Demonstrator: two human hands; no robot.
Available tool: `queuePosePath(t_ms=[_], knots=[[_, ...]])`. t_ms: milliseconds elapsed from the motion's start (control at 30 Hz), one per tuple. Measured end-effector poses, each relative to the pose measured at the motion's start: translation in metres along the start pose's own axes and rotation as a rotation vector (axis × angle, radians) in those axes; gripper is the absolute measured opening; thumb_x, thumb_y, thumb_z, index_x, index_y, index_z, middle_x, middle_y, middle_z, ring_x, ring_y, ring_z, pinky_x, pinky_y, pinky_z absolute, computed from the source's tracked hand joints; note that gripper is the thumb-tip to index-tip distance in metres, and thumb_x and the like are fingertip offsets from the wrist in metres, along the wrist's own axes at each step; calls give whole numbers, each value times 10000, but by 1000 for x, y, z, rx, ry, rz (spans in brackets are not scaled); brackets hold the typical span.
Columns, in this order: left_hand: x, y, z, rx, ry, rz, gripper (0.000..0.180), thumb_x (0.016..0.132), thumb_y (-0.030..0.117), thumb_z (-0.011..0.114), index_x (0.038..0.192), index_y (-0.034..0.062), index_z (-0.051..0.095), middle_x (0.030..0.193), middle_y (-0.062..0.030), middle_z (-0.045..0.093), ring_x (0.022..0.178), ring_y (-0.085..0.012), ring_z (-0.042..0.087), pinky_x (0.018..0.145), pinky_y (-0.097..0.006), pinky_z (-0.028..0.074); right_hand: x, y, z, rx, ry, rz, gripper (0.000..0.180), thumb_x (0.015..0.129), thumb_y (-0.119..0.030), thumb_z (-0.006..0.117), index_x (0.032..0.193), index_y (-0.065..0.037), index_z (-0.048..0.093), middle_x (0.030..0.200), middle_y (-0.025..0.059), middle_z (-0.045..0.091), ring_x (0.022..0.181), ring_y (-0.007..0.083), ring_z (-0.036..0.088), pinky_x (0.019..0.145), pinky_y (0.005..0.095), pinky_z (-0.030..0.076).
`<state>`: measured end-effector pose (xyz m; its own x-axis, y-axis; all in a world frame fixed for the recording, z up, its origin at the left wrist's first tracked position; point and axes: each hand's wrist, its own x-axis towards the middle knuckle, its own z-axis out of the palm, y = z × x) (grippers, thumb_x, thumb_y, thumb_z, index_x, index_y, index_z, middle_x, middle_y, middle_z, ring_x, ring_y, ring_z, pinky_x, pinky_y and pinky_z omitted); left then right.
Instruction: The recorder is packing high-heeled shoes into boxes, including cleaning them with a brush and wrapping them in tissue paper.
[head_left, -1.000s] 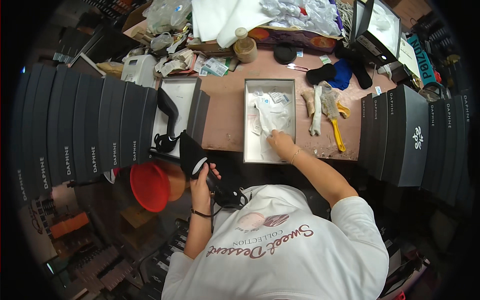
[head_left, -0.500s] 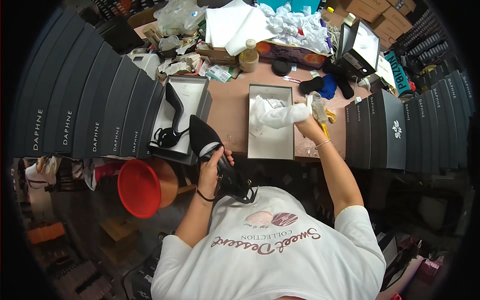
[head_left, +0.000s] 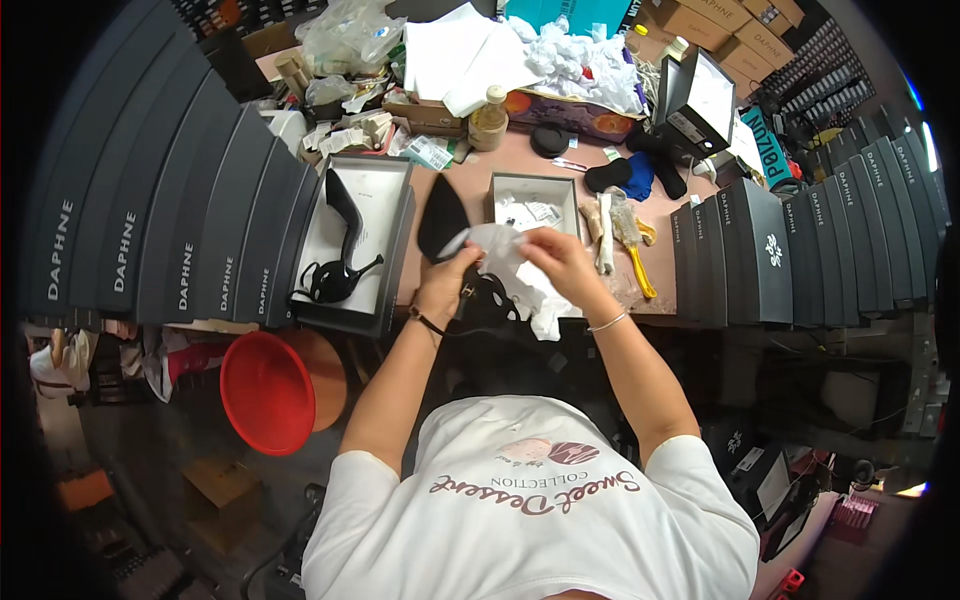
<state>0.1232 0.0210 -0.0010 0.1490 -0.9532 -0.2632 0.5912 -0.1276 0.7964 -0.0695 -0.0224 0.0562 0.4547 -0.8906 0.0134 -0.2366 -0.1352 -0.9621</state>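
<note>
My left hand is closed round a black pointed shoe, its toe aimed away from me and its straps hanging by my wrist. White tissue paper is pinched in my right hand and trails down beside the shoe, partly hiding it. Just beyond my hands stands a white-lined shoe box with small papers inside. To the left, a matching black heeled shoe lies on its side in another open grey box.
Stacks of dark shoe boxes line the left and right. A glass bottle, crumpled white paper and black sponge-like pads sit farther back. Gloves and a yellow-handled brush-like tool lie at right. A red bin stands below left.
My right hand has brought the tissue paper out of the middle box and leftward to the shoe. My left hand has raised the shoe slightly farther over the table.
</note>
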Motion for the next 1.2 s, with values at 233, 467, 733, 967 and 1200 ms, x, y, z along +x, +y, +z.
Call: queuePosePath(t_ms=[233, 467, 733, 967, 1200], knots=[[48, -12, 6, -1, -99, -242, 485, 804, 258, 748, 1184, 18, 565, 1089, -83, 639, 943, -181, 633, 829, -317, 513, 41, 15, -49, 875, -229, 139, 74, 904, -116, 557, 896, -45, 577, 899, 3, 599, 857, 87, 556, 793, 251, 449], [78, -10, 46, -312, -429, -238, 452, 809, 106, 711, 1213, 59, 515, 1233, -51, 553, 978, -154, 583, 828, -317, 507, 65, 34, -97, 1157, -225, 261, 134, 825, -177, 545, 857, -50, 522, 929, 108, 599, 907, 217, 591, 835, 347, 490], [87, 9, 50, 77, -236, -167, 302, 761, 107, 769, 1014, 66, 608, 840, -25, 627, 701, -121, 608, 667, -271, 524, 92, 59, -103, 1223, 51, 262, 127, 817, -149, 569, 867, -39, 529, 897, 87, 583, 866, 180, 575, 803, 311, 476], [89, 79, 67, 860, -357, 322, 328, 760, -71, 662, 1077, -23, 589, 966, -23, 651, 862, -91, 581, 761, -228, 475, 84, 41, -161, -529, -37, -191, 118, 882, -99, 577, 863, 17, 570, 758, 58, 597, 693, 121, 566, 611, 280, 451], [95, 91, 52, 824, -441, 416, 349, 741, -81, 647, 1083, -23, 606, 970, -65, 657, 898, -128, 602, 812, -243, 464, 81, 18, -129, -122, 86, 23, 144, 902, -131, 578, 890, 13, 578, 729, 54, 608, 664, 102, 597, 595, 242, 472]])
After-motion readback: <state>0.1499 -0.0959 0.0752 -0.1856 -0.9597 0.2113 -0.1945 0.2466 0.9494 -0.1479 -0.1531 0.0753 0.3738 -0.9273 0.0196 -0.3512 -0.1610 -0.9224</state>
